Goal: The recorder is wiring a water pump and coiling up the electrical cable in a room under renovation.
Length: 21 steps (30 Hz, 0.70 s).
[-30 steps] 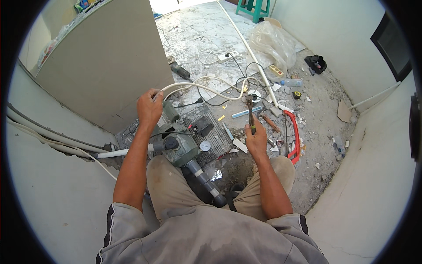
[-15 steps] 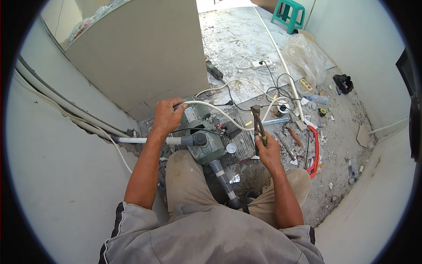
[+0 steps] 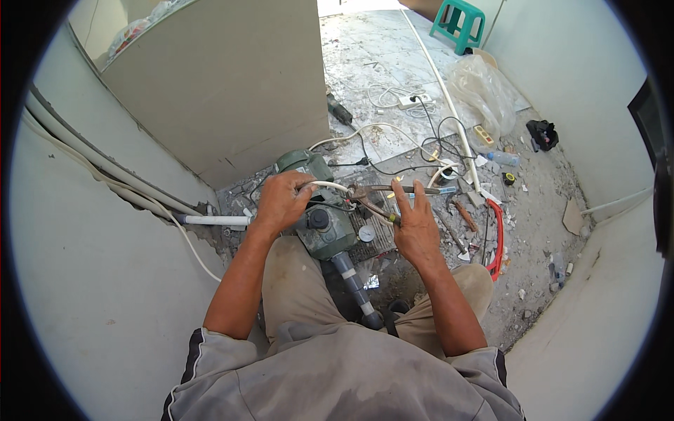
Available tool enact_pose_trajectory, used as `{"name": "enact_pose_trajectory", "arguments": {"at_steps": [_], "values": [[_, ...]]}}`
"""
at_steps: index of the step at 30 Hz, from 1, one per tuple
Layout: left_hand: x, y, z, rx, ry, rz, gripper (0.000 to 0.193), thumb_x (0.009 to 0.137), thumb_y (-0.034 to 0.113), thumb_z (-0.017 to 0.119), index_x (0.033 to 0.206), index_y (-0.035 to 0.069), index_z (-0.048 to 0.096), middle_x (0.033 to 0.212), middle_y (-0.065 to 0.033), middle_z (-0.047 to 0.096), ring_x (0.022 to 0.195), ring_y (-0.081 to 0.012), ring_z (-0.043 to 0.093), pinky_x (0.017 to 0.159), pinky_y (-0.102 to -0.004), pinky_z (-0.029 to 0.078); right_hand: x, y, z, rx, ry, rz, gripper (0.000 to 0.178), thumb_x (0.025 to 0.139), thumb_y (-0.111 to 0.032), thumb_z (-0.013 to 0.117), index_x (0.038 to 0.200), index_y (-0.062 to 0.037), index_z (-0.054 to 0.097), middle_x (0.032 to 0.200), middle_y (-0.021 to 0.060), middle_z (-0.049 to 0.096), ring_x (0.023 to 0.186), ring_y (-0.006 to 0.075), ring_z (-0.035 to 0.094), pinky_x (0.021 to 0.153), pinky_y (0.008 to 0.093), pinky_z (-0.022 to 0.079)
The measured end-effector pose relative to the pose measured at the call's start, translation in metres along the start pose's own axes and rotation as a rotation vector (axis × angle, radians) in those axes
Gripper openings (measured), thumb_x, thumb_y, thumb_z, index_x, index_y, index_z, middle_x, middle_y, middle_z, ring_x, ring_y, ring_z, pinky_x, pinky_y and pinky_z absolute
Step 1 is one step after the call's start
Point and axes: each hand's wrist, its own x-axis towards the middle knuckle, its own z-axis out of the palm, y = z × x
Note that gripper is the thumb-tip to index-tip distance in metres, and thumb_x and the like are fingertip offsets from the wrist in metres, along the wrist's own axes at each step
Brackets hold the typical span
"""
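Note:
My left hand (image 3: 282, 201) is closed around a white cable (image 3: 328, 185), which runs out from its fingers to the right. My right hand (image 3: 417, 223) grips a pair of worn pliers (image 3: 375, 199) with the handles spread apart, index and middle fingers stretched along them. The jaws point left and meet the cable a short way from my left hand. Whether they bite into it cannot be made out. Below both hands, between my knees, stands a green water pump (image 3: 330, 237) with a round pressure gauge (image 3: 366, 233) and a grey pipe (image 3: 356, 282) coming toward me.
A red hacksaw frame (image 3: 498, 238) lies at right among rubble, near a long white pipe (image 3: 446, 91). Farther off are an extension socket (image 3: 414, 101), an angle grinder (image 3: 340, 111), a plastic bag (image 3: 484, 91) and a green stool (image 3: 458, 27). Walls close in on both sides.
The pliers have swung from pointing away to pointing left, their handles have spread, and the jaws have come to the cable. My left hand has shifted slightly right and nearer me.

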Motion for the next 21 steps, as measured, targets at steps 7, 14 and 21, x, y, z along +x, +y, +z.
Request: {"name": "enact_pose_trajectory", "arguments": {"at_steps": [7, 14, 21], "values": [[-0.002, 0.002, 0.001, -0.002, 0.022, 0.077, 0.017, 0.085, 0.010, 0.070, 0.099, 0.002, 0.075, 0.084, -0.0109, 0.071, 0.070, -0.0188, 0.063, 0.064, -0.0325, 0.049, -0.003, 0.003, 0.003, -0.066, -0.002, 0.025, 0.076, 0.081, -0.004, 0.066, 0.151, -0.0157, 0.037, 0.139, 0.0271, 0.043, 0.125, 0.0435, 0.047, 0.107, 0.0471, 0.039], [-0.002, 0.005, -0.003, -0.071, -0.002, 0.024, 0.017, 0.085, 0.011, 0.071, 0.098, 0.001, 0.075, 0.084, -0.0101, 0.071, 0.070, -0.0177, 0.063, 0.064, -0.0312, 0.049, -0.007, 0.006, 0.011, -0.314, 0.190, -0.147, 0.051, 0.077, -0.015, 0.067, 0.123, 0.0009, 0.052, 0.108, 0.0187, 0.055, 0.103, 0.0367, 0.052, 0.100, 0.0519, 0.036], [-0.002, 0.004, 0.004, -0.037, 0.022, 0.118, 0.019, 0.085, 0.013, 0.072, 0.098, 0.000, 0.074, 0.087, -0.0114, 0.072, 0.072, -0.0196, 0.065, 0.067, -0.0323, 0.051, -0.011, 0.023, 0.029, 0.039, -0.144, 0.002, 0.034, 0.076, -0.014, 0.072, 0.100, -0.0036, 0.052, 0.098, 0.0184, 0.058, 0.098, 0.0398, 0.059, 0.088, 0.0491, 0.047]]}}
